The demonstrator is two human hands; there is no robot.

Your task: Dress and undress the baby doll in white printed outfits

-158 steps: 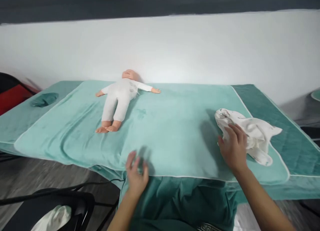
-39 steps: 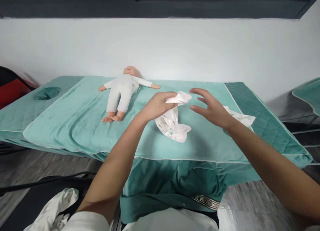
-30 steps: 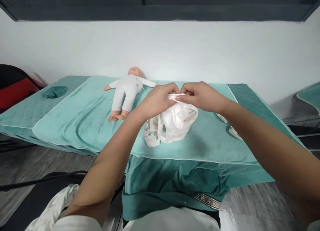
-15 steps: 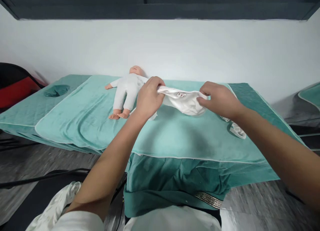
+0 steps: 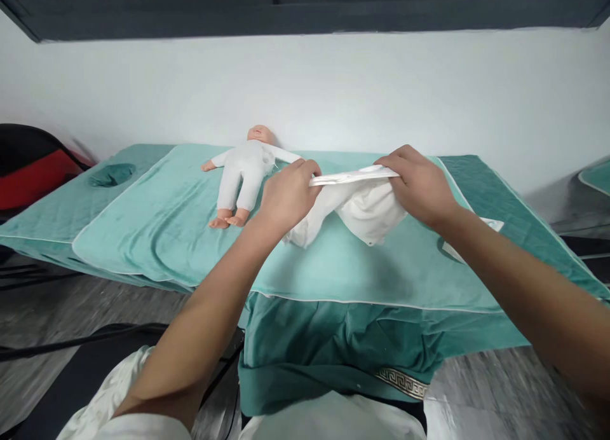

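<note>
Garment (image 5: 374, 212), white: upper edge stretched taut between hands, lower folds hanging above bed (image 5: 190, 255); contact with bed cover not clear. Left hand (image 5: 291, 195): fingers and thumb pinching one end of edge. Right hand (image 5: 422, 185): pinching opposite end. Doll (image 5: 245, 170): lying flat beyond left hand, arms outspread, feet toward near side. White cloth (image 5: 494, 224): partly hidden by right forearm.

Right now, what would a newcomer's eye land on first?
Probably the small white garment, its edge stretched between the left hand and right hand above the mint cover. Next, the white-bodied baby doll lying face-up beyond the left hand, then the round hole near the bed's left end.
</note>
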